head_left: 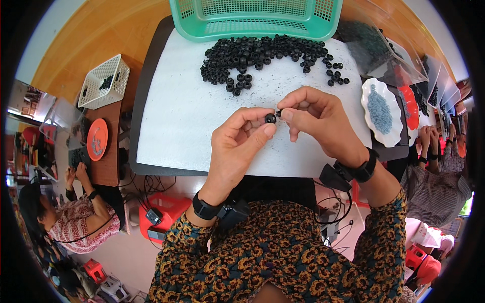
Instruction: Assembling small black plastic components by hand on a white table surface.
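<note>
My left hand (237, 144) is closed, holding a round black part (270, 118) with a hole, like a large bead, between thumb and fingertips. Close against it, my right hand (321, 121) pinches a small dark piece (279, 113) between thumb and forefinger; its kind is too small to make out. Both hands are above a white sheet (172, 121) on the table. Beyond them lies a heap of similar black round parts (262, 55), with a few loose ones at its near and right edges. Dark specks dot the sheet.
A green basket (257, 33) stands behind the heap. On the right are a scalloped white plate (368, 90) of blue-grey granules and a clear box (374, 50). A white basket (103, 83) and orange plate (97, 132) are left. Co-workers (83, 222) sit on both sides.
</note>
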Available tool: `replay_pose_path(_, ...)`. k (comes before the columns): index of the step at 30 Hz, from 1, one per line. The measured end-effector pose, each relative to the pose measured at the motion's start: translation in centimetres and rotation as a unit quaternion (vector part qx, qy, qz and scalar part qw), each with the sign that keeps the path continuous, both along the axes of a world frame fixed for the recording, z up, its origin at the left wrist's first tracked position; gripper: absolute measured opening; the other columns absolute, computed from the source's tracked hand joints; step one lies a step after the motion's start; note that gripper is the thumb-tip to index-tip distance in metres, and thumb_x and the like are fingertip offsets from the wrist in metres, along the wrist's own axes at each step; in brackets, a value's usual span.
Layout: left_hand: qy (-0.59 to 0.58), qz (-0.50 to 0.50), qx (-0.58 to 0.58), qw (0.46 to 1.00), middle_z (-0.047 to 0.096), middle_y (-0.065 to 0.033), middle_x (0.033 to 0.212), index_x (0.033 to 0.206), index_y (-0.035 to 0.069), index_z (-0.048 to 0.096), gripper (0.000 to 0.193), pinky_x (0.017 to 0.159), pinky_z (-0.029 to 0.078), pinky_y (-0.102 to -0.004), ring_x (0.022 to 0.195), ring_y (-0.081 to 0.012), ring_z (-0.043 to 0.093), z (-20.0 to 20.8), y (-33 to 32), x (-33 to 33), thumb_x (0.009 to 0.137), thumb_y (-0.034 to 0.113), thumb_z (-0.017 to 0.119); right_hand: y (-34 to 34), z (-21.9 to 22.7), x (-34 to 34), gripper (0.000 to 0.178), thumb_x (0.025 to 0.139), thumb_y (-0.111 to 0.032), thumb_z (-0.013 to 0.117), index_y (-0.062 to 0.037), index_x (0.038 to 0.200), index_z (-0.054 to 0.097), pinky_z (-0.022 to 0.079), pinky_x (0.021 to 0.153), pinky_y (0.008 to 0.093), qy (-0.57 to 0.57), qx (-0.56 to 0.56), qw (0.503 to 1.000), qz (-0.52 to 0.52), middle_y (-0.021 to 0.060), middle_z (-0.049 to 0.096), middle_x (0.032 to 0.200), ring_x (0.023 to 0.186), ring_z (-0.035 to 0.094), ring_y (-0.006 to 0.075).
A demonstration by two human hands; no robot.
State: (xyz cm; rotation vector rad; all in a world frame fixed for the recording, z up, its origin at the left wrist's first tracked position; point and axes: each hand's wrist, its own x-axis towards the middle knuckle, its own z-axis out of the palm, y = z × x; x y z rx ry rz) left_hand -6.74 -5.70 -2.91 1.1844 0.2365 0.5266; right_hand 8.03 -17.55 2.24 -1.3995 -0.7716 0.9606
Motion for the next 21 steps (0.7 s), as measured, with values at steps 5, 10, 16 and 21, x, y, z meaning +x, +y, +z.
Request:
replay_pose_path(5,0.013,0.009,-0.001,1.0,0.065,-0.0043,0.102,0.114,-0.003,0.061,0.024,0.081,0.048,-0.0212,0.093,-0.0073,0.059,0.3,0.2,0.0,0.09,0.001,0.064,0.2,0.2,-0.4,0.014,0.089,-0.007,0.064,0.0013,0.1,0.065,0.05,0.065,0.022,-0.021,0.002,1.0,0.004,0.0032,0.065,0.088,0.074,0.06,0.0072)
replay_pose_path(10,0.014,0.019,0.014,1.0,0.064,-0.0044,0.105,0.114,-0.002,0.062,0.024,0.083,0.048,-0.0222,0.094,-0.0078,0.059,0.2,0.1,0.1,0.089,-0.001,0.065,0.2,-0.4,-0.7,0.011,0.087,-0.003,0.064,0.0001,0.097,0.065,0.051,0.068,0.0226,-0.053,0.015,0.998,-0.011,0.0025,0.064,0.088,0.078,0.06,0.0072)
replay_pose_path(16,0.023,0.012,0.035,0.999,0.062,-0.0048,0.104,0.111,-0.002,0.064,0.023,0.082,0.048,-0.0224,0.094,-0.009,0.059,0.2,0.3,0.2,0.089,-0.001,0.066,-0.1,-0.9,-0.3,0.012,0.084,0.0,0.066,-0.0004,0.096,0.065,0.051,0.07,0.0242,-0.226,0.059,0.972,0.01,0.003,0.065,0.088,0.079,0.06,0.0075)
replay_pose_path(21,0.036,0.01,0.056,0.998,0.062,-0.0042,0.1,0.109,-0.001,0.066,0.021,0.08,0.048,-0.0226,0.091,-0.0092,0.059,0.1,0.4,0.3,0.088,0.0,0.067,-0.2,-0.3,0.0,0.011,0.085,-0.002,0.068,-0.0002,0.096,0.065,0.05,0.069,0.0237,-0.273,0.052,0.96,0.03,0.0031,0.065,0.086,0.077,0.06,0.0083)
